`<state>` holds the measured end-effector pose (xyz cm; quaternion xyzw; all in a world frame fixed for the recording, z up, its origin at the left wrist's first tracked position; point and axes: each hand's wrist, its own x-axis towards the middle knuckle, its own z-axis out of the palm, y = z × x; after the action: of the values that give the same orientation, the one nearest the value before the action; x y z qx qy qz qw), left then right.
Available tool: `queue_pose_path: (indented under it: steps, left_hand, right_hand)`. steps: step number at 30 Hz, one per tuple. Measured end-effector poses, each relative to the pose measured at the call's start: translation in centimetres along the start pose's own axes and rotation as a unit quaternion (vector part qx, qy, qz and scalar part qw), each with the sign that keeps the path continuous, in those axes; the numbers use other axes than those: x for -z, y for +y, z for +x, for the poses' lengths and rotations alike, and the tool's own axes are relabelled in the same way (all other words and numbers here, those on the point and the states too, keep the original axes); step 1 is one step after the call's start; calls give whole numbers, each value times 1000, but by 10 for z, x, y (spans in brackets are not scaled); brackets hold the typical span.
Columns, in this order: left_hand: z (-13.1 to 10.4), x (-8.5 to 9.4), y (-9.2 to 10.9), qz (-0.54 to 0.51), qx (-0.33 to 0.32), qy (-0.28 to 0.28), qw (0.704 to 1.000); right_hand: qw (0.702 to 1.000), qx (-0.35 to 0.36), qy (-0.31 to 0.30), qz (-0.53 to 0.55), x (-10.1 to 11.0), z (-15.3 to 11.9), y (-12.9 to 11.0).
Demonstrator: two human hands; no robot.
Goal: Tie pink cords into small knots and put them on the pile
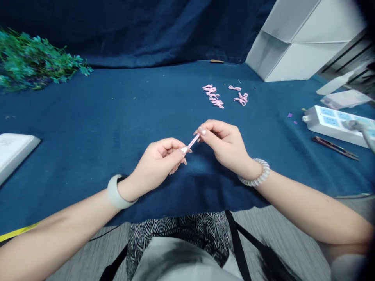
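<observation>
Pinching, both hands: one short pink cord (pixel 193 141), drawn fairly straight between the fingertips, slanting up toward the right, above the near part of the blue cloth (pixel 102 117).

Left hand (pixel 158 162): thumb and fingers closed on the lower end. Right hand (pixel 228 144): thumb and fingers closed on the upper end. How far the cord runs on inside either grip: hidden.

Handling, as judged: very light, soft, limp once slack; not brittle, though loops may snag or loosen. Possibly a little slippery against smooth nails. Best hold: fingertip pads close to each end, with light, even tension.

Beyond the hands: a column of looped pink bundles (pixel 217 102), lying close together; to their right, a small pink loop (pixel 234 88) and a fuller pink bow (pixel 242 99), apart from each other.

Right side: long white case (pixel 315 121) with blue compartments, a blurred grey item over it; dark snips (pixel 334 147) lying just in front; two purple scraps (pixel 290 115) to its left. Behind: large white boxes (pixel 299 62).

Left side: leafy sprigs (pixel 35 62), far corner; white slab (pixel 17 152), near edge, cut by the view.

In the way: chiefly the fingers, masking both cord ends; farther off, case and snips crowd the right.
</observation>
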<state>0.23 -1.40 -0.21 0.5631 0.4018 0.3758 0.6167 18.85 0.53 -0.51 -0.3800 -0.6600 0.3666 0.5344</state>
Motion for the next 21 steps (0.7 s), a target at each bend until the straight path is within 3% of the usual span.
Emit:
queue_pose_path:
  steps: [11, 17, 21]
  left_hand:
    - [0, 0, -1, 36, -3, 4, 999]
    - [-1, 1, 2, 73, -5, 7, 997]
    - [-1, 0, 6, 98, -29, 45, 994]
  right_hand:
    - [990, 15, 131, 41, 22, 17, 18]
    - [984, 20, 174, 18, 30, 23, 18]
    - [983, 14, 185, -9, 34, 25, 20]
